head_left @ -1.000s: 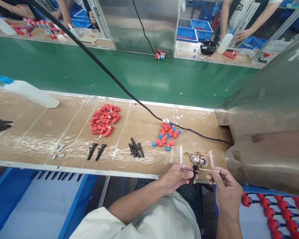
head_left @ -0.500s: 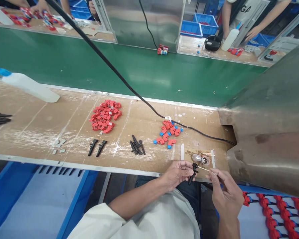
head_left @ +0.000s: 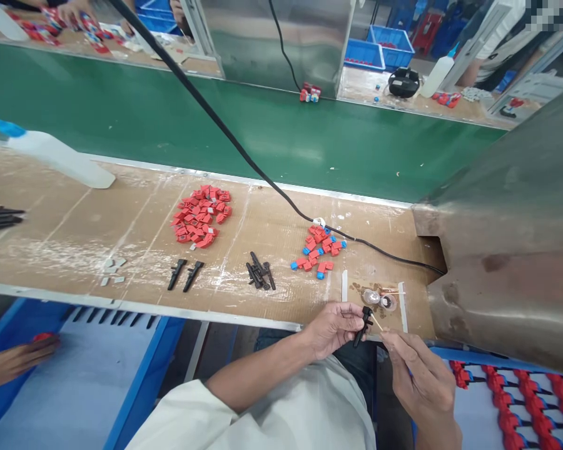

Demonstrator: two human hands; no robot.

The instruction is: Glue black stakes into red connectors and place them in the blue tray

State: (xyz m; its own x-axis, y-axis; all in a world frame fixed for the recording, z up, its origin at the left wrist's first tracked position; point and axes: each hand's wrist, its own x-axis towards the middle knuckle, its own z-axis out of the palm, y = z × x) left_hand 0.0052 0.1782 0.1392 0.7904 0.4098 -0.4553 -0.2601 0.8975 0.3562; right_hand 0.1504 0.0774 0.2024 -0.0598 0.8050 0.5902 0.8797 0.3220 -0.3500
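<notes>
In the head view, my left hand [head_left: 334, 330] pinches a small black toy gun piece [head_left: 363, 329], held tilted at the bench's front edge. My right hand [head_left: 421, 374] grips a thin wooden stick [head_left: 377, 322]; its tip is at the upper part of the black piece, and I cannot tell if they touch. Just beyond lie two small round dishes, a clear one [head_left: 370, 297] and one with dark contents [head_left: 387, 302], with more thin sticks [head_left: 392, 291] behind them. To the left is a pile of black pieces [head_left: 261, 272], with two similar pieces [head_left: 186, 275] farther left.
Red-and-blue parts [head_left: 318, 250], red parts [head_left: 201, 215] and grey chips [head_left: 113, 270] lie on the bench. A black cable [head_left: 244, 150] crosses above. A metal housing [head_left: 507, 262] stands right. Another person's hand [head_left: 32, 355] is over the left blue tray [head_left: 141, 375]; a tray of red pieces [head_left: 473, 412] sits right.
My right hand has shifted left and slightly down, tilting the stick more steeply. My left hand stays put with the black piece. Another person's hand with something red has appeared over the left tray.
</notes>
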